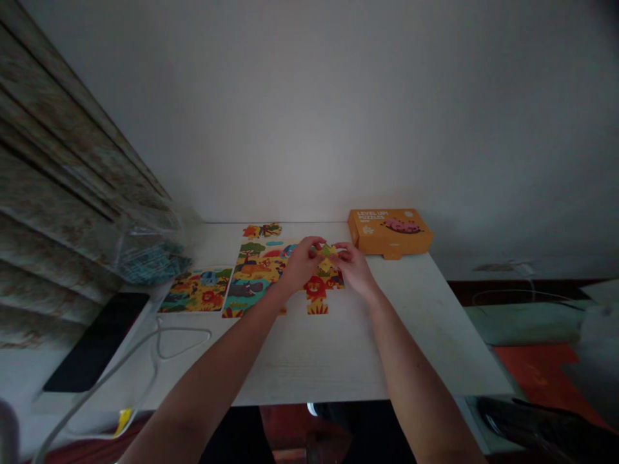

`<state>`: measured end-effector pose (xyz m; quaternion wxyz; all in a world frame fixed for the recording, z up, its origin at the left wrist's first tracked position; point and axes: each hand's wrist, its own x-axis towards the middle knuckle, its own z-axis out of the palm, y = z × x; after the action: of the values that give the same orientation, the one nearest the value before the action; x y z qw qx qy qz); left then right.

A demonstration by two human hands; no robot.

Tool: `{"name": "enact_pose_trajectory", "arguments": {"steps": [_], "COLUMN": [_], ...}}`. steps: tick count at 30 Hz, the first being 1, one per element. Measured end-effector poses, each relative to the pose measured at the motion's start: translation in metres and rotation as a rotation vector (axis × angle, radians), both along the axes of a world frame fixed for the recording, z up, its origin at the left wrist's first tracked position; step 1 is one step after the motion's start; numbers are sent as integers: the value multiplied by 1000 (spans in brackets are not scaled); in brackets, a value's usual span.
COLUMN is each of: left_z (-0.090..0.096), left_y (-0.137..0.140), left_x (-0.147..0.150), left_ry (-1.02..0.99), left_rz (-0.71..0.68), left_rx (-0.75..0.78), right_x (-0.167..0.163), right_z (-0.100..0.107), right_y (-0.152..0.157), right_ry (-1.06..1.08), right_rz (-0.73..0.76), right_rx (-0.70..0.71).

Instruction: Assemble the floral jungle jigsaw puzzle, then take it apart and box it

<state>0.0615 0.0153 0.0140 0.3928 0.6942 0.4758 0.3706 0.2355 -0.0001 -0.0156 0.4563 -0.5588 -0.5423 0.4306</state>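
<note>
Gripping a small yellow-green puzzle piece [327,250] from both sides, the two hands meet above the partly built puzzle [254,267]. The left hand [304,259] has its thumb and fingers closed on the piece's left edge; the right hand [354,263] pinches the opposite edge, its fingertips just across from the left ones. Whether the piece is raised or pressed against its neighbours I cannot tell.

Directly below the hands, on the near side, lies a lion section [315,289], with a tab of orange leaves at its lower end. The partly built puzzle spreads to the left of the left hand and runs partly beneath its wrist, showing a hippo and trees. Farther left lies a smaller picture card [198,293] with similar animals. Beyond the left hand, toward the wall, are a few loose pieces [261,231]. An orange puzzle box [391,232] sits just beyond the right hand, to its right. Well to the left of the left hand are a white cable [159,330] and a black phone-like slab [97,341].
</note>
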Motion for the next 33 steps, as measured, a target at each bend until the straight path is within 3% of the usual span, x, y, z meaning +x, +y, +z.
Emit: {"name": "enact_pose_trajectory", "arguments": {"steps": [4,8,12,20,29,33], "left_z": [3,-3,-8,1,7,6], "left_y": [-4,-2,-6,-10,-18,-20], "left_x": [-43,-89,-112,-117,-103,-98], "left_ry": [49,180,286,438,517,568], "left_rz": [-85,33,40,-26,-133,-182], "left_rx": [25,79,85,75,37,54], "right_x": [-5,-11,-23,-51,-55,-55], "right_z": [1,4,9,1,0,3], "right_y": [-3,-8,-21,-42,-39,-41], "right_ry": [66,-20,-76,-340,-564,-617], "right_rz": [62,86,249,459,468,499], "right_rx": [-29,-46,-92,-69,134,158]}}
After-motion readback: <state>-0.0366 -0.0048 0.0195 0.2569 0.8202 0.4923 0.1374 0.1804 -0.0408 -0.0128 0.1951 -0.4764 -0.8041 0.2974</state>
